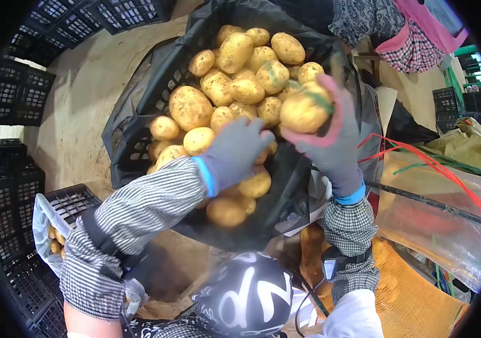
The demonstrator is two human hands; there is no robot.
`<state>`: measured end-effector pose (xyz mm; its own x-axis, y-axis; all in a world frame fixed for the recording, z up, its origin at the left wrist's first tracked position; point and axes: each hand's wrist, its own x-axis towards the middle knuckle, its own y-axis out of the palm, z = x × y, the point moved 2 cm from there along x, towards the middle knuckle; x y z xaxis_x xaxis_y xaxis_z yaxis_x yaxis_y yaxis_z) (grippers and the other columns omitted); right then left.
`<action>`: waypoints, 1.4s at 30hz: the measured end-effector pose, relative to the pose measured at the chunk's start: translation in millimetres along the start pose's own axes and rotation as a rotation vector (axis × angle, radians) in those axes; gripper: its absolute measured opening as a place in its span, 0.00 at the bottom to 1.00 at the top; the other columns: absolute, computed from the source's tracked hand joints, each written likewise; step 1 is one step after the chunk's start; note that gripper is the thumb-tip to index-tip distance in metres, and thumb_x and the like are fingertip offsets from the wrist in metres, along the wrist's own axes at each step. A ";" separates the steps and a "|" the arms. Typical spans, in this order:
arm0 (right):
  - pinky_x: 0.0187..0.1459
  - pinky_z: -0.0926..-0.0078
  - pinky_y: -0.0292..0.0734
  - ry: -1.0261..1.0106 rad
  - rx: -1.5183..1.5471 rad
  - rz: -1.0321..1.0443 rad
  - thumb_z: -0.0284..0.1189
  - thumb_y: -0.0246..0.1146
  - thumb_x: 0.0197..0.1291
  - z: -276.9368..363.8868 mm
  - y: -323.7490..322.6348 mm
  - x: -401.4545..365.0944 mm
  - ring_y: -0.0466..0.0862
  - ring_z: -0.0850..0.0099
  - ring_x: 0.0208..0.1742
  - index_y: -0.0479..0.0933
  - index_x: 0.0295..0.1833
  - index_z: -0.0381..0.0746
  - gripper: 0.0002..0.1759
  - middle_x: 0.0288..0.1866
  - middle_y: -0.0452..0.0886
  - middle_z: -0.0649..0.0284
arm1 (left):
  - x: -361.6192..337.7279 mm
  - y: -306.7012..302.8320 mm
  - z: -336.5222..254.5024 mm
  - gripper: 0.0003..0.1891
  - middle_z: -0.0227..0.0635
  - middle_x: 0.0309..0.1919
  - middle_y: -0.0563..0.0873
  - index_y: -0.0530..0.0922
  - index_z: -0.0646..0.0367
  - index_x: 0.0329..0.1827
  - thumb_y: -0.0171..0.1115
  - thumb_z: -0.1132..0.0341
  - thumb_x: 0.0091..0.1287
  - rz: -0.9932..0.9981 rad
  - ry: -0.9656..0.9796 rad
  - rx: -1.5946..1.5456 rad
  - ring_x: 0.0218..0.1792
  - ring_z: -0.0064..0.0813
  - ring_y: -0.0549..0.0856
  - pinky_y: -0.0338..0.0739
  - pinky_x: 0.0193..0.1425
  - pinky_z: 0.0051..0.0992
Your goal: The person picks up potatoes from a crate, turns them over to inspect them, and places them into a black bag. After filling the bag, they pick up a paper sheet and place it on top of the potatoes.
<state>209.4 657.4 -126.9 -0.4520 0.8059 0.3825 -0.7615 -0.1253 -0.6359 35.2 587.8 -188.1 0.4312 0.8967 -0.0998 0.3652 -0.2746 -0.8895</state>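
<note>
A heap of yellow potatoes (246, 89) fills a black plastic crate (139, 141) lined with black sheeting (170, 59). My right hand (336, 138), in a grey and pink glove, grips a large potato (301, 112) with a green patch, raised over the heap's right side; hand and potato are slightly blurred. My left hand (235, 149), in a grey glove, reaches down into the middle of the heap. Its fingers curl over a potato (262, 156), their tips partly hidden. Below my left wrist a potato (226, 212) looks blurred near the crate's front side.
Black crates (18, 93) are stacked at left and top left. A small crate (71, 203) and a white bag (43, 225) with potatoes stand at lower left. An orange mesh sack (404, 281), red straps (437, 166) and clear plastic sheeting (432, 225) lie right. Another person's clothing (415, 45) shows upper right.
</note>
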 end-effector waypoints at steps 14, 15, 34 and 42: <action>0.64 0.63 0.78 0.269 0.647 -0.510 0.27 0.49 0.75 -11.7 -41.3 17.9 0.81 0.57 0.61 0.66 0.68 0.27 0.21 0.62 0.77 0.47 | 23.9 -38.8 -19.5 0.30 0.48 0.63 0.71 0.71 0.58 0.63 0.70 0.61 0.58 -0.642 0.016 -0.241 0.65 0.50 0.72 0.69 0.68 0.42; 0.65 0.61 0.78 0.258 0.623 -0.577 0.27 0.48 0.75 -5.6 -48.3 19.2 0.81 0.56 0.62 0.66 0.67 0.27 0.21 0.63 0.75 0.46 | 45.1 -17.0 -18.1 0.30 0.48 0.66 0.70 0.70 0.58 0.65 0.68 0.62 0.60 -0.615 0.065 -0.139 0.66 0.50 0.71 0.68 0.69 0.42; 0.53 0.60 0.78 0.202 -0.974 0.632 0.53 0.69 0.49 -24.6 48.9 32.1 0.83 0.54 0.54 0.80 0.49 0.36 0.32 0.50 0.84 0.48 | -466.4 -30.1 -38.7 0.17 0.40 0.60 0.79 0.76 0.68 0.62 0.49 0.70 0.76 -0.974 -1.048 -0.540 0.62 0.30 0.76 0.66 0.69 0.27; 0.42 0.73 0.81 0.276 -0.233 0.427 0.45 0.74 0.54 -56.8 5.3 95.2 0.85 0.70 0.40 0.80 0.48 0.30 0.29 0.40 0.85 0.54 | -503.0 0.6 -82.4 0.15 0.39 0.56 0.81 0.76 0.70 0.59 0.49 0.71 0.76 -0.784 -1.209 -0.403 0.57 0.27 0.78 0.68 0.65 0.26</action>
<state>188.8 766.3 -132.0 -0.5353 0.8372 -0.1119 -0.4003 -0.3681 -0.8392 -113.5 108.0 -101.7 -0.8287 0.5401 -0.1467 0.4588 0.5053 -0.7309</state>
